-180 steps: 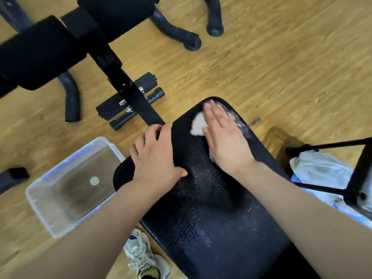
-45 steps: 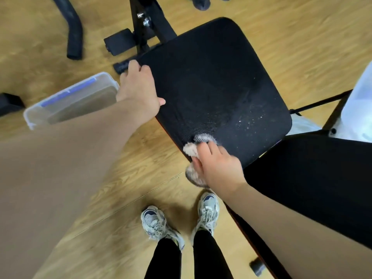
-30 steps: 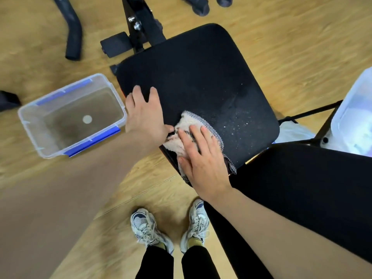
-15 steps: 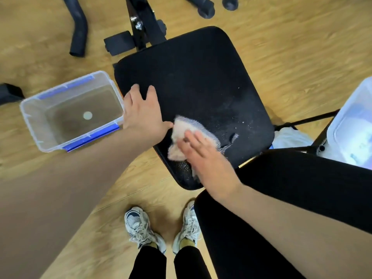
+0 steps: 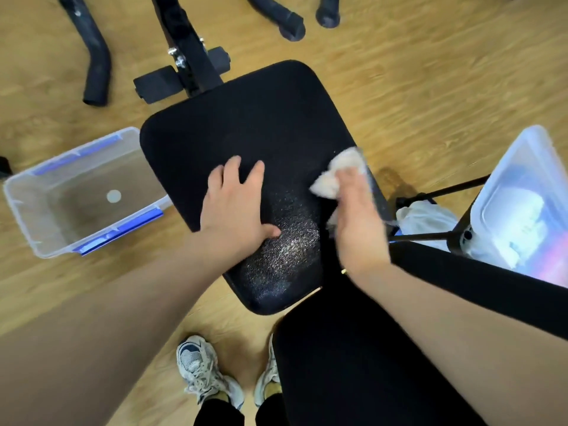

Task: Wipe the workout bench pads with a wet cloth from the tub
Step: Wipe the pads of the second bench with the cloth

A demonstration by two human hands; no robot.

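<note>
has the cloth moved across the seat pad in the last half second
Yes. The cloth under the right hand has slid from near the left hand toward the seat pad's right edge.

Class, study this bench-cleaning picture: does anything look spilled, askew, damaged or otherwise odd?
Nothing looks damaged or spilled. The glistening patch on the seat pad is likely moisture from wiping. The right hand presses the cloth at the pad's right edge; the left hand rests flat on it. The tub sits upright on the floor.
</note>
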